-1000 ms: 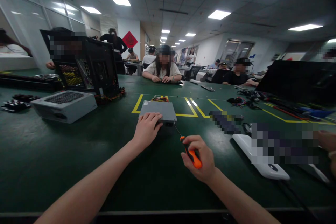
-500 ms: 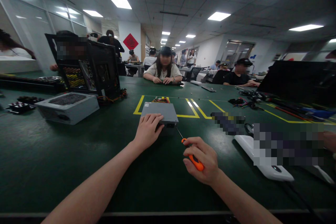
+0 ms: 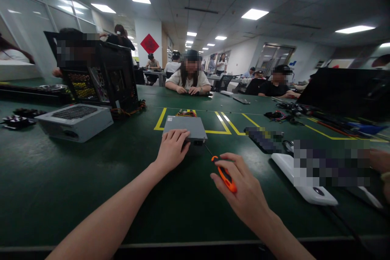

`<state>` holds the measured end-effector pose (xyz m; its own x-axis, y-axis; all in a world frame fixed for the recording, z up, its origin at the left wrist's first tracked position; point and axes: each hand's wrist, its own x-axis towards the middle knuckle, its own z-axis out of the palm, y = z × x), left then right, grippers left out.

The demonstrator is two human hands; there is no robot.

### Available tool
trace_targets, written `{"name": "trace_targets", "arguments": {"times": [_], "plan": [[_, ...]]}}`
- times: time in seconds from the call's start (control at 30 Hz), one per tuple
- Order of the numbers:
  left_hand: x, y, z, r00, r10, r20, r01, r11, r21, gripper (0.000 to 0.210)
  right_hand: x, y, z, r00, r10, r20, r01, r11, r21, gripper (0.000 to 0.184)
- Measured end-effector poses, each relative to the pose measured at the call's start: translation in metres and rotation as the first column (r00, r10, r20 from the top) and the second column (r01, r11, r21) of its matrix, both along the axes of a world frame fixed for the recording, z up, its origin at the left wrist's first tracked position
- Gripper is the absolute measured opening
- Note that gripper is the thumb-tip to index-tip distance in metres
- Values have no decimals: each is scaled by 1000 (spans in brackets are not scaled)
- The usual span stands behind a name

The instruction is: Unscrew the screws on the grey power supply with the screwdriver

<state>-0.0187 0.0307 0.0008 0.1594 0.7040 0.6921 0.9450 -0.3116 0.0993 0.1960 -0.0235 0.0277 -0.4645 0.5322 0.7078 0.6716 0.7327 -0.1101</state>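
Observation:
A small grey power supply [image 3: 191, 126] lies on the green table, a bundle of coloured wires [image 3: 186, 113] at its far side. My left hand [image 3: 173, 148] grips its near left part, fingers across the top and thumb against the front face beside the socket. In my right hand [image 3: 240, 183] is a screwdriver [image 3: 228, 179] with an orange and black handle. Its shaft slants up and left to the front right corner of the power supply. The fingers sit loosely about the handle, and the tip's exact contact is too small to make out.
To the left are a bigger power supply [image 3: 76, 122] and an open black computer case [image 3: 112, 77]. A white device [image 3: 301, 178] lies at right, near a dark monitor [image 3: 344, 101] and cables [image 3: 289, 109]. A person [image 3: 189, 77] sits opposite.
My right hand's fingers have loosened and spread along the screwdriver handle, and the hand has turned. My left hand stays on the power supply. The view has shifted slightly.

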Motion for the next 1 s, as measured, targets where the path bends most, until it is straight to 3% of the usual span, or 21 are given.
{"name": "trace_targets", "arguments": {"times": [0.1,0.2,0.4,0.63,1.0], "plan": [[0,0,-1,1000,6,-1,-6,1000,-8,31,1,-1,-1,986,-164,-25,164,986,-7,33],[-1,-1,-1,1000,8,4,-8,1000,-13,31,3,-1,-1,959,-278,-54,276,960,-42,28],[-1,-1,-1,1000,-9,1,9,1000,-23,32,-1,-7,-5,981,-168,-102,172,985,34,8],[-3,-1,-2,1000,-21,7,21,1000,-23,35,-18,-7,-13,932,-192,-308,202,979,1,21],[-3,0,-3,1000,-13,-1,13,1000,-22,35,-22,-1,-14,952,-66,-298,111,984,137,23]]}}
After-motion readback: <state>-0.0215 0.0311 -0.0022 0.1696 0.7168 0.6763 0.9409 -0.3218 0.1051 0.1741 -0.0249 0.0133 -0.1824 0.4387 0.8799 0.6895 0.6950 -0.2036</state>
